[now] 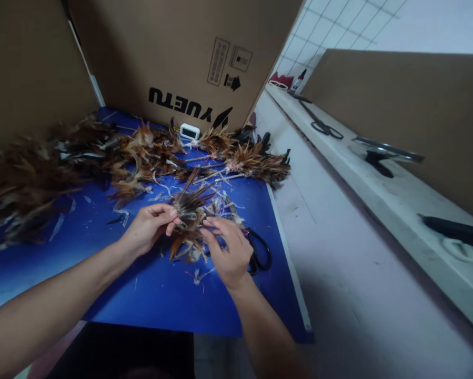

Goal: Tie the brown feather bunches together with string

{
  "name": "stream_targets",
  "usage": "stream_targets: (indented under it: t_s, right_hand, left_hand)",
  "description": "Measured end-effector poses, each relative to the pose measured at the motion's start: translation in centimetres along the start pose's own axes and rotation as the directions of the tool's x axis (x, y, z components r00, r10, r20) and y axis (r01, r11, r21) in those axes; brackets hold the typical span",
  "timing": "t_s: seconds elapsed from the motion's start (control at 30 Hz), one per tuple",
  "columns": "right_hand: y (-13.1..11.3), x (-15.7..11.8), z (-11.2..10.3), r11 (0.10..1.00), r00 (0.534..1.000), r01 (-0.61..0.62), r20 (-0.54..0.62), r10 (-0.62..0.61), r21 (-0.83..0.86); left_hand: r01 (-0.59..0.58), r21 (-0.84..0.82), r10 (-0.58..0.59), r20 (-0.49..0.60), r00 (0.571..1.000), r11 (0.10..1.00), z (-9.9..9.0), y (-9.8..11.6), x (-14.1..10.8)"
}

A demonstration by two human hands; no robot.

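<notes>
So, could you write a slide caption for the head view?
Both hands, left hand and right hand, pinch a feather bundle over a blue mat, black scissors beside.

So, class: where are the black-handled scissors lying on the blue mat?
In the head view, the black-handled scissors lie on the blue mat, just right of the right hand, near the mat's right edge.

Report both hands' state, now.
Left hand: closed, pinching the feather bundle.
Right hand: closed, fingers pinching the same bundle.

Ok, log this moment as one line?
left hand: pinching feather bundle | right hand: fingers on bundle | scissors: beside right hand | surface: blue mat
</notes>
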State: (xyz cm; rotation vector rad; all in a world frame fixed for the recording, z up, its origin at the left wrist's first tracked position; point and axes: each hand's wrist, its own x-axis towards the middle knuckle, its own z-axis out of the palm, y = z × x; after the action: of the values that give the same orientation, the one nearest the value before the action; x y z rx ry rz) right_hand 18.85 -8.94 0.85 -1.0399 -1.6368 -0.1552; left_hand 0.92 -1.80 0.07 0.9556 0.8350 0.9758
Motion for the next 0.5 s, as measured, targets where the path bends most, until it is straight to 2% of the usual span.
stream_targets:
  t_s: [0.2, 0.5]
  right_hand:
    - [1.0, 0.2, -0.4, 0.999, 0.999, -0.037, -0.032, 0.037, 0.009]
    - [2.3, 0.3, -0.4, 0.998, 0.991, -0.066, 0.12, 0.066, -0.006]
  left_hand:
    - [0.019, -0.161, -0.004, 0.095, 0.995, 0.987, -0.7, 0.7, 0.1]
    - [0.041, -0.171, 0.011, 0.297, 0.955, 0.984, -0.6, 1.0, -0.5]
